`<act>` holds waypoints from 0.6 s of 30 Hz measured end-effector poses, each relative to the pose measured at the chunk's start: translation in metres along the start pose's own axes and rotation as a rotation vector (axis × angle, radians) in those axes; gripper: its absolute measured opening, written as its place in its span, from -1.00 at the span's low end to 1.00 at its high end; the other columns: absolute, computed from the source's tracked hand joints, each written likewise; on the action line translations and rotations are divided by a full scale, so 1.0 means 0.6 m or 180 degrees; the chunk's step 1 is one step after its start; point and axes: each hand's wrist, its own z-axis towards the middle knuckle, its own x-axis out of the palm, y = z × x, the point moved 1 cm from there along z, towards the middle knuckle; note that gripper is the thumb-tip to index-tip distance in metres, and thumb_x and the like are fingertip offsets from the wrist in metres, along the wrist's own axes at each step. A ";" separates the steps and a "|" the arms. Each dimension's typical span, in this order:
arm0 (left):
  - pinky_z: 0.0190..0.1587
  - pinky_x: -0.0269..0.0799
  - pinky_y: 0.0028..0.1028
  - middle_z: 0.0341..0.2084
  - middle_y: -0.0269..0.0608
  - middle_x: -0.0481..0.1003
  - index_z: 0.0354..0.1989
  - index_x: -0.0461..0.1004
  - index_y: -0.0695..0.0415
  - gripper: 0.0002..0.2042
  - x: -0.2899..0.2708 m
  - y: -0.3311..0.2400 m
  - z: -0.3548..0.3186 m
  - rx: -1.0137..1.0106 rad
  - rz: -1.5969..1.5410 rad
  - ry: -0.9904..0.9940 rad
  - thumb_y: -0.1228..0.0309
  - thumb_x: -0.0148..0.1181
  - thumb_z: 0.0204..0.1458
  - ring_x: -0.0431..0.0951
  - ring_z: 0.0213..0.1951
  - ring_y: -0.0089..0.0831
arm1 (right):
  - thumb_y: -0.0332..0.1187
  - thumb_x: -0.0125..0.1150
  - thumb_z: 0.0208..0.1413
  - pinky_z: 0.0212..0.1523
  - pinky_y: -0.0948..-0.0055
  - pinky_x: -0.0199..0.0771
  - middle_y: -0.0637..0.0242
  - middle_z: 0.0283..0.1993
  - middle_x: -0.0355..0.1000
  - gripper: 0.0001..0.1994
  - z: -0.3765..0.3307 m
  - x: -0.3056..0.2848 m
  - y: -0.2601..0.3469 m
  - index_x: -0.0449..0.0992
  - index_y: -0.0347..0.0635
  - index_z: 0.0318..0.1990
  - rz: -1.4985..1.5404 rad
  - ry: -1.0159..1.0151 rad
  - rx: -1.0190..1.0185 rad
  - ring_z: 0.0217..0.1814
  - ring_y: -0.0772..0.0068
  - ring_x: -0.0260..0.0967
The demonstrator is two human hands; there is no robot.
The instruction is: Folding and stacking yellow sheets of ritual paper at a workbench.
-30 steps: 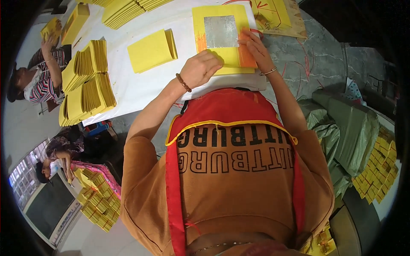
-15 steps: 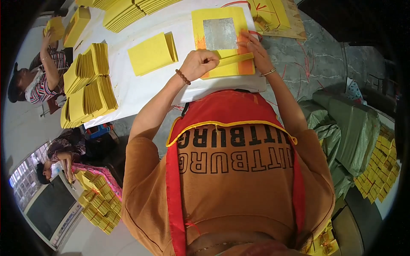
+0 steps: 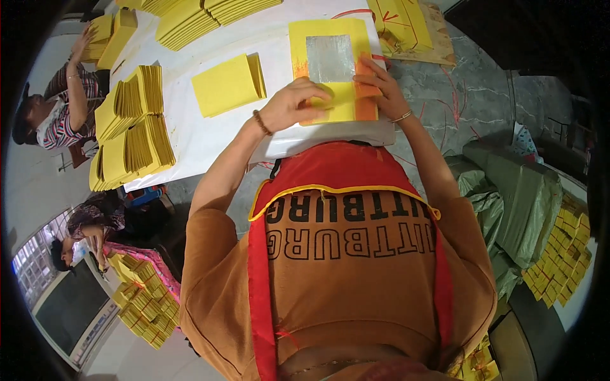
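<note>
A yellow paper sheet [image 3: 327, 35] with a silver foil square [image 3: 329, 58] and orange edges lies on the white table [image 3: 210, 136] in front of me. Its near edge is folded up toward the foil. My left hand [image 3: 293, 105], with a bead bracelet at the wrist, pinches and presses the folded flap from the left. My right hand [image 3: 379, 86], wearing a thin bangle, holds the flap's orange right end, fingers touching the foil's lower corner. My orange shirt and red apron fill the lower part of the view.
A stack of plain yellow sheets [image 3: 230, 84] lies left of my hands. Piles of folded yellow paper [image 3: 130, 130] line the table's left edge, where another person [image 3: 54, 117] works. Green sacks [image 3: 511, 184] and yellow bundles [image 3: 559, 254] sit at right; a second person [image 3: 86, 222] is at lower left.
The sheet's near edge has been folded up toward the foil. My left hand went from lying flat on the sheet to pinching the flap, and my right hand shifted onto it.
</note>
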 end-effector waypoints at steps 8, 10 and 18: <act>0.02 0.18 -0.30 -0.03 -0.19 0.37 -0.01 0.40 0.00 -0.54 -0.016 0.026 -0.016 0.0640 0.2276 -0.0818 0.55 0.10 -0.20 0.30 0.03 -0.26 | -0.43 0.07 -0.11 0.26 0.26 -0.05 0.30 0.22 0.18 -0.69 0.008 -0.018 0.036 0.52 0.07 -0.14 -0.1129 -0.0206 -0.0487 0.26 0.23 0.11; -0.01 0.21 -0.31 -0.08 -0.20 0.40 -0.04 0.40 0.02 -0.58 -0.016 0.008 -0.034 0.0761 0.2224 -0.0811 0.55 0.07 -0.17 0.34 -0.02 -0.28 | -0.40 0.07 -0.08 0.26 0.29 -0.08 0.33 0.20 0.21 -0.73 -0.002 -0.026 0.064 0.52 0.09 -0.17 -0.1866 -0.0157 -0.0554 0.25 0.25 0.13; -0.35 0.37 -0.33 -0.49 -0.02 0.45 -0.20 0.39 0.21 -0.81 0.019 -0.004 -0.040 -0.0417 0.0805 -0.1334 0.40 -0.05 0.07 0.46 -0.41 -0.11 | -0.22 0.09 0.03 -0.18 0.36 0.25 0.27 -0.21 0.47 -0.74 -0.018 -0.009 0.070 0.47 -0.04 -0.13 -0.1155 0.0411 0.0780 -0.16 0.30 0.39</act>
